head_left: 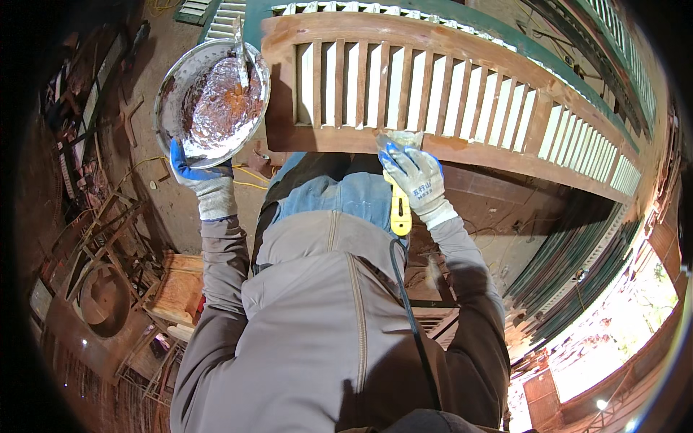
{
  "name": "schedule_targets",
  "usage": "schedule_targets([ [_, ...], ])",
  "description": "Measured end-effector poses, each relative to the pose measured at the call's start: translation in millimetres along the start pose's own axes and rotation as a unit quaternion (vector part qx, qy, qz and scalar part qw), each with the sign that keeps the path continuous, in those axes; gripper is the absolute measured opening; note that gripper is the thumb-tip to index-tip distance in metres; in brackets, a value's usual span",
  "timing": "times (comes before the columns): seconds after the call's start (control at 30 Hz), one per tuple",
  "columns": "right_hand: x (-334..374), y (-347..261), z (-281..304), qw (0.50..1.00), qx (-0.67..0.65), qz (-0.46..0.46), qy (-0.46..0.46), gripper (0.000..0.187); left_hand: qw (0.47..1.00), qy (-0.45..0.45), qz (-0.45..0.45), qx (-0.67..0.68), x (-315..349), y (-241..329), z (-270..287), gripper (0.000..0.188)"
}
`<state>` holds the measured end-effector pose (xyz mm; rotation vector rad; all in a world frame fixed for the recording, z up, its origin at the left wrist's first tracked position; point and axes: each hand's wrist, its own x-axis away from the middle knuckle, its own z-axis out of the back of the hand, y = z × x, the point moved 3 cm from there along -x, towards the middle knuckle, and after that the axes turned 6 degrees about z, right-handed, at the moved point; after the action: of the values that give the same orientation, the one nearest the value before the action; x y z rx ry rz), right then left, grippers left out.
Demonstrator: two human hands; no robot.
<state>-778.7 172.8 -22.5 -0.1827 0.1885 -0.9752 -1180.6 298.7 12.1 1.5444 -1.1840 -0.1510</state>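
Note:
My left hand [203, 182], in a white and blue work glove, grips the lower rim of a round metal bowl [164, 108]. Reddish-brown paste [222, 97] smears the inside of it, with whitish residue round the wall. A paste-coated flat tool [240, 54] leans over the bowl's far edge. In my right hand [415, 179], gloved the same way, is a putty knife [400, 211] with a yellow handle. Its blade lies against the near rail of a brown wooden louvred shutter [339, 138], whose slats run crosswise; my fingers partly cover the blade.
Green louvred shutters [498, 36] lie beneath and beyond the brown one. Long dark green strips [577, 267] are stacked at right. At left stand tangled wooden and metal frames [108, 252] and a wooden box [179, 281]. A yellow cord [249, 177] crosses the floor.

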Motion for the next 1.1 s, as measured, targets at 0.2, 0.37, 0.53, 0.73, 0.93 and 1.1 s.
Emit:
schedule_targets([
  [0.2, -4, 6, 15, 0.999, -0.049, -0.006, -0.005, 0.042, 0.999, -0.017, 0.015, 0.045, -2, -2, 5, 0.046],
  [0.37, -12, 2, 11, 0.998, -0.069, 0.002, -0.006, 0.043, 0.997, 0.015, -0.079, -0.005, -6, -7, 15, 0.039],
  [0.53, -41, -2, 5, 0.999, -0.040, 0.011, -0.030, 0.044, 0.999, 0.033, -0.022, 0.014, -9, -10, 22, 0.051],
  [0.73, -35, -2, 6, 0.994, -0.076, 0.026, -0.078, 0.041, 0.998, 0.020, -0.002, 0.052, -9, -7, 26, 0.043],
  [0.93, -40, -2, 11, 0.992, -0.095, 0.022, -0.078, 0.045, 0.998, 0.050, -0.028, 0.031, -3, -9, 11, 0.048],
  [1.1, -44, 0, 17, 0.997, -0.055, 0.056, 0.001, 0.046, 0.997, 0.033, 0.029, 0.061, -3, -8, 8, 0.050],
])
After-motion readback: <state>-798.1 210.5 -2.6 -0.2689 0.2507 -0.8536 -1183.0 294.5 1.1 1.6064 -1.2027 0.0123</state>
